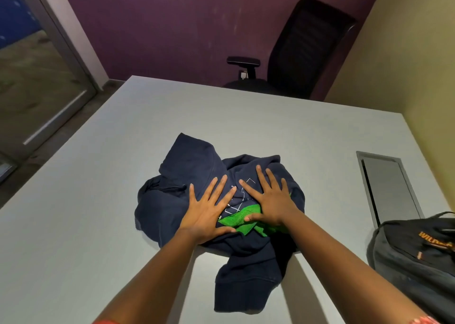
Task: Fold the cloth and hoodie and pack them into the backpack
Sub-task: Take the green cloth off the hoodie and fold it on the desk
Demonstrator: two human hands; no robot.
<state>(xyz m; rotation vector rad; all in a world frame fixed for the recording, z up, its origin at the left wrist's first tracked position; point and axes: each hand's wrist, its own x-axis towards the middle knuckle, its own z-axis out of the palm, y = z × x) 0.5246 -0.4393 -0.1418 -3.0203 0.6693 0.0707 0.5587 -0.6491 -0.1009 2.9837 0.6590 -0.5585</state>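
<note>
A crumpled navy hoodie [187, 166] lies in a heap in the middle of the white table [86, 212], one sleeve trailing toward the near edge. A bright green cloth [236, 219] rests bunched on top of it, partly hidden under my right hand. My left hand [209, 208] lies flat on the hoodie with fingers spread. My right hand [269, 198] presses flat on the hoodie and the green cloth, fingers spread, gripping nothing. A dark grey backpack [413, 257] with orange lettering stands at the table's right near edge.
A grey cable hatch [389, 188] is set into the table at the right, just behind the backpack. A black office chair [302, 50] stands beyond the far edge against a purple wall. A glass door is at the left.
</note>
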